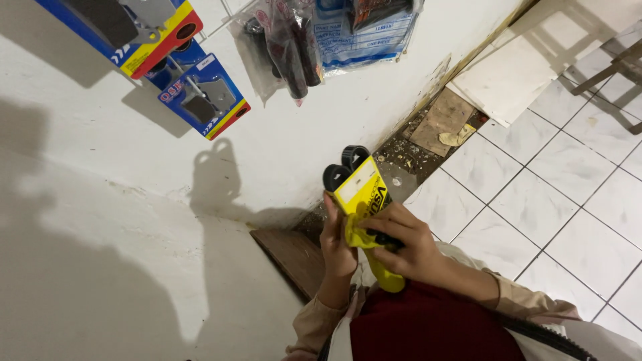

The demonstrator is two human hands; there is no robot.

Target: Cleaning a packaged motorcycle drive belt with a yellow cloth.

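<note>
Clamped in both fists, left hand (338,244) and right hand (404,247): 1 yellow pack (364,200) holding 2 black grips (346,167).

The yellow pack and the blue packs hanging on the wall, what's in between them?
Head view: only bare white wall with shadows lies between the yellow pack and the blue packs.

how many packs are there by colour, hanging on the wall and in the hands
Blue packs on the wall: 2
Clear plastic bags on the wall: 2
Yellow pack, held by left hand and right hand: 1
Total: 5
</note>
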